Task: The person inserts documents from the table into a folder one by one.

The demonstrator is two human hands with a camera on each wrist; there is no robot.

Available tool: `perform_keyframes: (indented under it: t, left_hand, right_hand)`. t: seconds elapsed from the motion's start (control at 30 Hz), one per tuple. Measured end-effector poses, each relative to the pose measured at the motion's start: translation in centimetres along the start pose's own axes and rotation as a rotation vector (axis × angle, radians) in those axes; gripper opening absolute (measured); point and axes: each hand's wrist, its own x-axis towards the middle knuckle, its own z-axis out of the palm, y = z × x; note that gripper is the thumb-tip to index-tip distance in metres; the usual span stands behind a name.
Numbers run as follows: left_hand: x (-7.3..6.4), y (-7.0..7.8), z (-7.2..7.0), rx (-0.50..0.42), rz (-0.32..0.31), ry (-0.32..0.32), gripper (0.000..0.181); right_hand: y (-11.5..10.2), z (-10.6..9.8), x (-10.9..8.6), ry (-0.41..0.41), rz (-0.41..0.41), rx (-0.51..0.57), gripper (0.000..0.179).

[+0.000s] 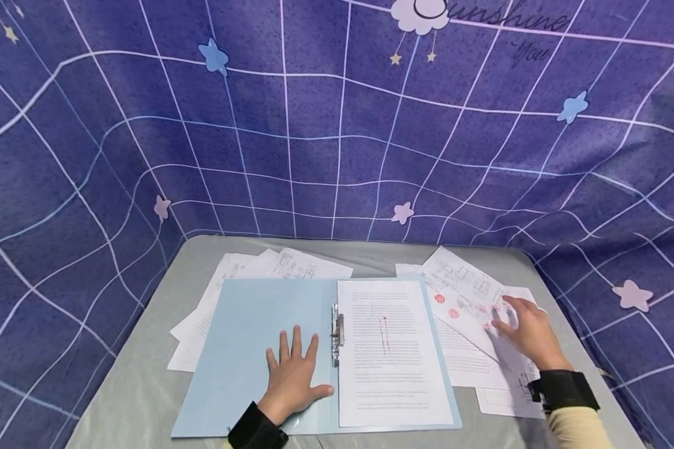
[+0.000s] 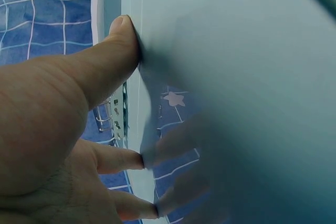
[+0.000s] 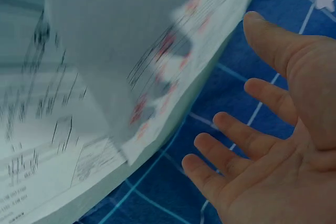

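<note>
A light blue folder [image 1: 258,349] lies spread on the table, its metal clip [image 1: 336,337] along the spine. On its right side sits a stack of printed sheets [image 1: 395,386] with a small red drawing. My left hand [image 1: 294,380] rests on the bare left cover with fingers spread; in the left wrist view the thumb [image 2: 123,35] touches the glossy cover. Over the loose papers to the right, my right hand [image 1: 530,333] hovers with relaxed, parted fingers and nothing in them. Beneath it is a sheet with red stamp-like marks [image 1: 466,290], also seen blurred in the right wrist view.
More printed papers [image 1: 202,324] stick out from behind the folder's left side. Several overlapping sheets [image 1: 466,358] lie at the right, partly under the folder's edge. A grey cloth [image 1: 129,386] covers the table, and a blue patterned curtain [image 1: 314,156] surrounds it.
</note>
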Motion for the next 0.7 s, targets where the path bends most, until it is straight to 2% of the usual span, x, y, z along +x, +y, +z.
perform_keyframes:
  t: [0.23, 0.5, 0.7]
  left_hand:
    - [0.0, -0.1, 0.0, 0.021, -0.008, -0.008, 0.102]
    - [-0.1, -0.2, -0.2, 0.017, 0.006, -0.009, 0.100]
    - [-0.2, -0.3, 0.2, 0.021, 0.004, -0.012, 0.103]
  right_hand:
    - [2.6, 0.3, 1.0, -0.085, 0.041, -0.017, 0.065]
    - [4.4, 0.4, 1.9, -0.138, 0.057, -0.033, 0.068]
    - [5.6, 0.6, 2.3, -0.172, 0.071, -0.053, 0.068]
